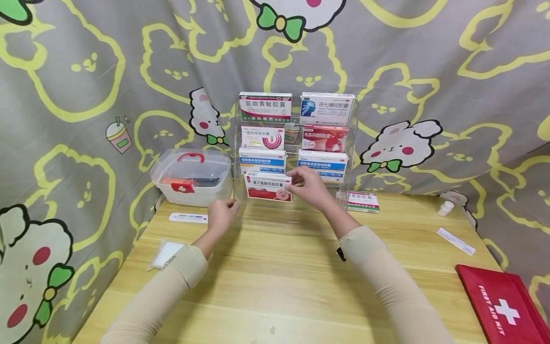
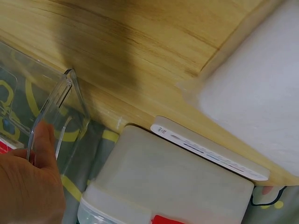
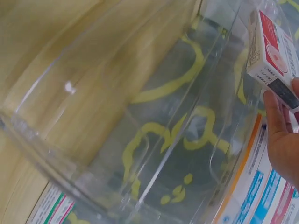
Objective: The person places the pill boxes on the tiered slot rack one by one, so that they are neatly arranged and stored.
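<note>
My right hand (image 1: pixel 307 185) pinches the right end of a white-and-red medicine box (image 1: pixel 267 187) in front of a lower tier of the clear display rack (image 1: pixel 275 217). In the right wrist view the fingers hold this box (image 3: pixel 273 51) by its end. My left hand (image 1: pixel 221 215) grips the rack's left side edge; the left wrist view has its fingers around the clear plastic (image 2: pixel 70 86). Above, the rack bears two blue-and-white boxes, a white box (image 1: pixel 262 137) with a pink swirl, a red box (image 1: pixel 325 138), and two boxes along the top.
Left of the rack stands a clear-lidded first aid box (image 1: pixel 193 191), with a white strip (image 1: pixel 188 218) and a white packet (image 1: pixel 166 254) before it. To the right lie another medicine box (image 1: pixel 363 202), a small white bottle (image 1: pixel 446 208), a paper strip (image 1: pixel 456 241) and a red first aid pouch (image 1: pixel 494 286).
</note>
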Available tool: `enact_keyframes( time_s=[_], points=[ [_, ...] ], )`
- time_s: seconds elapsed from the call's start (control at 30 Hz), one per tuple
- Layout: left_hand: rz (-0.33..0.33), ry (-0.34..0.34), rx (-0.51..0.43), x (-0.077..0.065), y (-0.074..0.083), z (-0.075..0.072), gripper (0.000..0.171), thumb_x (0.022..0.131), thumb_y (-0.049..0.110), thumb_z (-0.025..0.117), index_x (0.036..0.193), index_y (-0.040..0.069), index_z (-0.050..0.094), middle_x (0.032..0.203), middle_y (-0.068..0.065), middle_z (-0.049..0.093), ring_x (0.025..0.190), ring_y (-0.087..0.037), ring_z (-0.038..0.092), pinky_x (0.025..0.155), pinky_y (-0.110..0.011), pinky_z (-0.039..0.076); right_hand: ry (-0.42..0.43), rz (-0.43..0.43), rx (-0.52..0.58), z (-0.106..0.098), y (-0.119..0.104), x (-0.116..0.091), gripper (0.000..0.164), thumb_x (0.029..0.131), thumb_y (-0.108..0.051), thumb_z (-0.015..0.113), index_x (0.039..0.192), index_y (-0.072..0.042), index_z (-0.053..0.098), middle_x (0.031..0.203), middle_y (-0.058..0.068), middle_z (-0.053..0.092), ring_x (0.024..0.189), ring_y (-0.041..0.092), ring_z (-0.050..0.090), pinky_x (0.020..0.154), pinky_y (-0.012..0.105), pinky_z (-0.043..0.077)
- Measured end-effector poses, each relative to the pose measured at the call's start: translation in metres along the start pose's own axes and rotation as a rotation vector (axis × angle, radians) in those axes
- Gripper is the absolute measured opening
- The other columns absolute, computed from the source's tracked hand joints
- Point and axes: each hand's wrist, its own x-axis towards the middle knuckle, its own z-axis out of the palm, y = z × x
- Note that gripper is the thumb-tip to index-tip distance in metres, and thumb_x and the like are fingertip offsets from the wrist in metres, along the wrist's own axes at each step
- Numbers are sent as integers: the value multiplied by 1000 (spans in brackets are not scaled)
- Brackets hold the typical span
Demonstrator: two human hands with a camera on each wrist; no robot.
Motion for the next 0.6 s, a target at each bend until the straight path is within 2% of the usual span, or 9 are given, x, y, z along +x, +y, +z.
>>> enact_keyframes(
  time_s=[0.1, 0.23, 0.43, 0.6],
  points=[
    [3, 8, 6, 0, 1, 0, 22, 87, 17, 58, 95, 5, 75, 89, -12, 72, 79, -25, 65, 76, -40, 52, 8, 13, -22, 6, -3, 1, 28, 83, -14, 71, 109, -5, 63, 103, 9, 61, 92, 22, 64, 78, 30, 55],
    [8, 20, 16, 0, 2, 0, 21, 87, 16, 58, 92, 6, 76, 86, -11, 73, 76, -25, 64, 74, -40, 51, 48, -11, -114, 9, -7, 3, 26, 85, -15, 70, 109, -6, 66, 101, 8, 65, 90, 21, 65, 76, 30, 55],
    [12, 23, 29, 0, 4, 0, 20, 87, 16, 58, 88, 7, 76, 84, -10, 73, 73, -24, 63, 71, -40, 51, 142, -49, -280, 17, -17, 3, 26, 83, -13, 71, 108, -6, 71, 97, 8, 56, 85, 19, 65, 72, 27, 54],
    [3, 14, 21, 0, 2, 0, 20, 87, 16, 59, 90, 6, 76, 87, -11, 73, 76, -25, 64, 74, -40, 52, 131, -71, -439, 18, -22, 5, 25, 85, -16, 69, 109, -10, 71, 91, 6, 56, 80, 17, 60, 68, 26, 51]
  ],
)
